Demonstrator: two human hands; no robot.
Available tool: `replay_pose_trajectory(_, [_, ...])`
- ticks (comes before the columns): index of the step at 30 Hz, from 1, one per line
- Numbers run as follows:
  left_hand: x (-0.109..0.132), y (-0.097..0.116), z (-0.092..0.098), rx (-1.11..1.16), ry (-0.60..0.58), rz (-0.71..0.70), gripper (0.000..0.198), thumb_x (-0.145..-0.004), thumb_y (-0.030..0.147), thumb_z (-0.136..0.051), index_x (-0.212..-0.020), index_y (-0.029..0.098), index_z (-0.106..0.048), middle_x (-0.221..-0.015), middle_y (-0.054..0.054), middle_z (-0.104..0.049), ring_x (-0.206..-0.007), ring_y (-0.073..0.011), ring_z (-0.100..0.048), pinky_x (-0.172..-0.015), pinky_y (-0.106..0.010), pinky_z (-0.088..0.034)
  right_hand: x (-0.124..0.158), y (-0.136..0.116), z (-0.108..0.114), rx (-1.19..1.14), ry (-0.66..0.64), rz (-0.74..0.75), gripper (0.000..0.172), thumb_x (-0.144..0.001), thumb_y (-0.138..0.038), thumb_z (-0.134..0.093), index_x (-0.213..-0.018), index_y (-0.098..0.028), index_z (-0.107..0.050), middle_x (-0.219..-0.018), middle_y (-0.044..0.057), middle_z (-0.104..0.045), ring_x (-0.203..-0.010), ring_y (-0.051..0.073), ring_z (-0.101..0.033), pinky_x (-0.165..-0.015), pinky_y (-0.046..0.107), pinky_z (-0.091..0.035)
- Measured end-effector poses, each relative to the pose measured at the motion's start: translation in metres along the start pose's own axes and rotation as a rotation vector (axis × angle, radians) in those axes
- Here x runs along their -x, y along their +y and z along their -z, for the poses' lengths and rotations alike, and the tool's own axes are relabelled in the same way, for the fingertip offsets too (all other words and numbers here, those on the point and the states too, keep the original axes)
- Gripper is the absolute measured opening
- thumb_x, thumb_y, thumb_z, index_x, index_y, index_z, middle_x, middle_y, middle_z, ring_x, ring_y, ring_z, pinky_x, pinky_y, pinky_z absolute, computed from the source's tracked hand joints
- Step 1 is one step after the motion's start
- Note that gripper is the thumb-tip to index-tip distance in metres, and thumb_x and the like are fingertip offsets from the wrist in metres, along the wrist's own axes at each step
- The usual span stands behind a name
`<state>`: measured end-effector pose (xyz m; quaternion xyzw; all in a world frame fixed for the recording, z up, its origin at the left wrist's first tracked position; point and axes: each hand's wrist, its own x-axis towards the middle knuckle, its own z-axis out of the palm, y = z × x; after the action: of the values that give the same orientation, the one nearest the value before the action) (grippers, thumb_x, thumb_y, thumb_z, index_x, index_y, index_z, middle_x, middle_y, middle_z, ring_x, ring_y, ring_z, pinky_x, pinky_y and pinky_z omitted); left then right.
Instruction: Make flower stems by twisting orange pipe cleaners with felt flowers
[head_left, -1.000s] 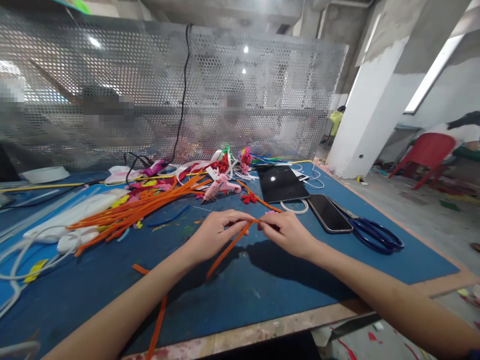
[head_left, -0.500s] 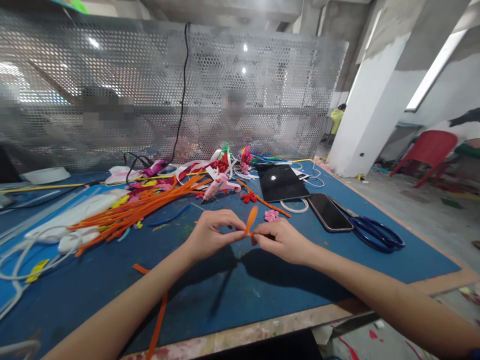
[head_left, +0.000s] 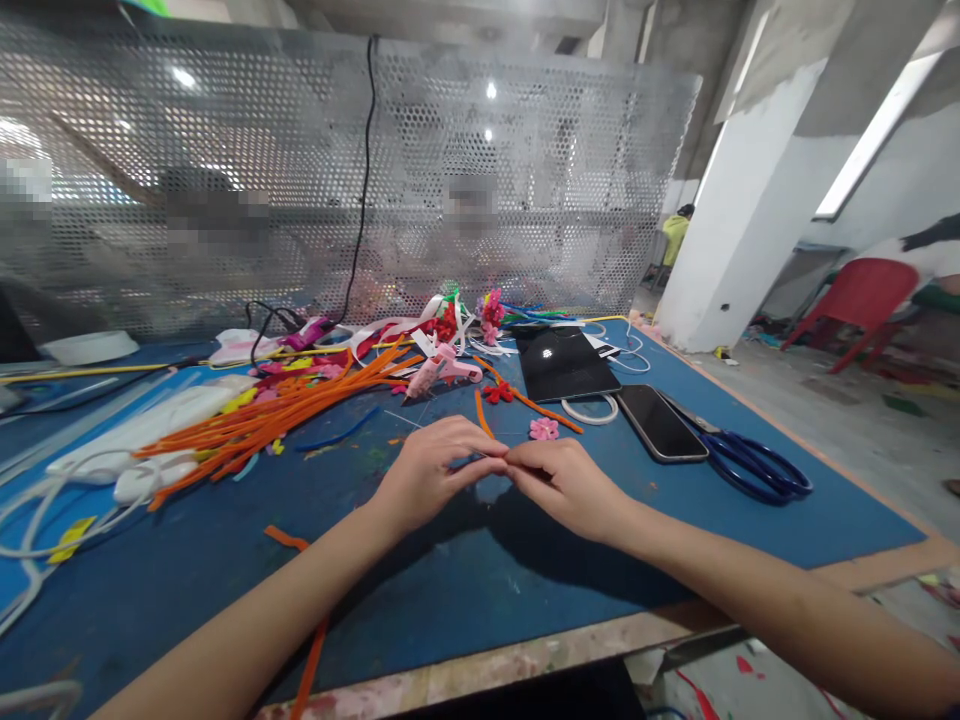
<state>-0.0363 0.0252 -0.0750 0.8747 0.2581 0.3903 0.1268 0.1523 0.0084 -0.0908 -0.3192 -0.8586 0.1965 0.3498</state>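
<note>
My left hand (head_left: 433, 468) and my right hand (head_left: 571, 482) meet over the blue table mat, fingertips pinched together. Out from behind the fingers an orange pipe cleaner (head_left: 484, 414) sticks up; the part at the fingertips is hidden. Just past my right hand lies a pink pipe-cleaner flower (head_left: 544, 429), with a red flower (head_left: 499, 393) farther back. A pink glue gun (head_left: 442, 370) rests beyond my left hand. To its left spreads a bundle of orange pipe cleaners (head_left: 285, 405).
On the right are a phone (head_left: 663, 424), blue-handled scissors (head_left: 757, 465) and a black tablet-like panel (head_left: 566, 365). A white power strip (head_left: 150, 430) with cables lies left. A loose orange strip (head_left: 311, 665) crosses under my left forearm. Behind stands a perforated metal screen (head_left: 450, 130).
The orange piece that stood up between my fingertips has swung away to the far side, now mostly behind my left hand's fingers. My hands have drawn closer, fingertips touching.
</note>
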Motion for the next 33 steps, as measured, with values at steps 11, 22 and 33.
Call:
replay_pose_trajectory(11, [-0.006,0.018,-0.005,0.041,-0.135,0.459,0.028,-0.087,0.032,-0.045,-0.077,0.017,-0.067,-0.075,0.0,-0.069,-0.07,-0.0142,-0.062,-0.066,-0.021,-0.044,0.0,0.016,-0.001,0.249,0.093,0.069,0.023,-0.084,-0.014,-0.041,-0.07,-0.013,-0.06,-0.061,0.004,-0.058,-0.055,0.011,-0.047,-0.055,0.024,-0.029])
replay_pose_trajectory(22, [-0.005,-0.003,0.009,0.22,-0.137,0.129,0.015,-0.078,0.029,-0.062,-0.081,0.021,-0.074,-0.075,-0.006,-0.073,-0.071,-0.0168,-0.065,-0.069,-0.024,-0.049,-0.007,0.012,0.007,-0.776,-0.224,-0.441,0.019,-0.073,-0.029,-0.056,-0.069,-0.012,-0.065,-0.041,-0.008,-0.034,-0.038,0.004,-0.025,-0.038,0.02,-0.016])
replay_pose_trajectory(33, [-0.002,0.004,-0.007,0.634,0.04,0.476,0.016,-0.063,0.023,-0.074,-0.063,0.015,-0.061,-0.06,-0.001,-0.063,-0.054,-0.0122,-0.059,-0.053,-0.022,-0.047,-0.005,0.002,-0.003,-0.621,-0.187,-0.305,0.02,-0.077,-0.023,-0.051,-0.066,-0.011,-0.063,-0.05,-0.005,-0.042,-0.046,0.005,-0.033,-0.044,0.02,-0.024])
